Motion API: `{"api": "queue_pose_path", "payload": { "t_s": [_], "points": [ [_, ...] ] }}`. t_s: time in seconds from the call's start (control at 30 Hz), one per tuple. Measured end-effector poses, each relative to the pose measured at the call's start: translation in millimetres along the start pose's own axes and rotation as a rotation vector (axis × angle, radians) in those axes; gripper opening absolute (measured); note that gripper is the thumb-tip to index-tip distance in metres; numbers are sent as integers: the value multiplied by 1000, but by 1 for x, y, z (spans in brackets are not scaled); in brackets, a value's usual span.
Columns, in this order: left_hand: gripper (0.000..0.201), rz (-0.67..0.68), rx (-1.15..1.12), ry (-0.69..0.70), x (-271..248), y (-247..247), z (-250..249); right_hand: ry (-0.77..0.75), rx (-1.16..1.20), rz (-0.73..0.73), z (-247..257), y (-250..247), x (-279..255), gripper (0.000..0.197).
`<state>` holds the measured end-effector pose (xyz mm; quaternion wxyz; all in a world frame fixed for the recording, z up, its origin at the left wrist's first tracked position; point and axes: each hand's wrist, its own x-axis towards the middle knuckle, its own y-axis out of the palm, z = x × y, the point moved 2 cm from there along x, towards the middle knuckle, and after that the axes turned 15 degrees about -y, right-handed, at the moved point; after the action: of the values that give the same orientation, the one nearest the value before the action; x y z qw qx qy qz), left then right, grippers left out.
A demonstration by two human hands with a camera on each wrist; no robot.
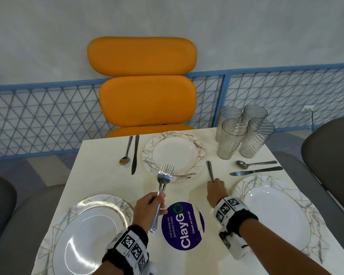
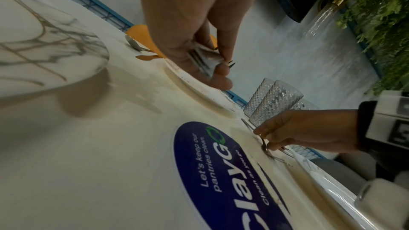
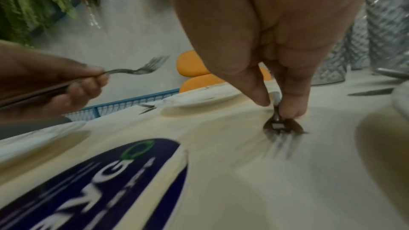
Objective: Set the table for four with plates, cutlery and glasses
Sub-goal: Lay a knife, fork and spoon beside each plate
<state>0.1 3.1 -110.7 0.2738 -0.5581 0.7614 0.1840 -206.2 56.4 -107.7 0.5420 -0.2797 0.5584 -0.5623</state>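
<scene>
Four glasses (image 1: 244, 132) clustered, nothing inside

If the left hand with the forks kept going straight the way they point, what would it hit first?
Probably the marbled white plate by the orange chair: the left hand aims its bunched steel forks over that rim, though their height is unclear.

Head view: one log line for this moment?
left hand: holds forks | right hand: pinches fork on table | glasses: clustered

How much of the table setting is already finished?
Done: three plates are visible, two with spoon and knife. In hand: the right hand lays one fork; the left hand holds more forks. Left: the clustered glasses and remaining cutlery.
</scene>
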Motion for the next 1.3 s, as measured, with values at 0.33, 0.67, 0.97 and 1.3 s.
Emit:
{"api": "queue_pose_path", "payload": {
  "t_s": [0.33, 0.67, 0.97, 1.3],
  "points": [
    [13, 9, -8, -7, 8, 0, -4, -17, 0, -3, -23, 8, 21, 46],
    [12, 11, -10, -4, 11, -1, -4, 40, 16, -59, -31, -20, 89, 41],
    [14, -3, -18, -2, 17, -7, -10, -5, -53, -166, -41, -16, 108, 43],
    [13, 3, -22, -11, 16, 0, -6, -40, -176, -93, -46, -5, 112, 47]
  ]
}}
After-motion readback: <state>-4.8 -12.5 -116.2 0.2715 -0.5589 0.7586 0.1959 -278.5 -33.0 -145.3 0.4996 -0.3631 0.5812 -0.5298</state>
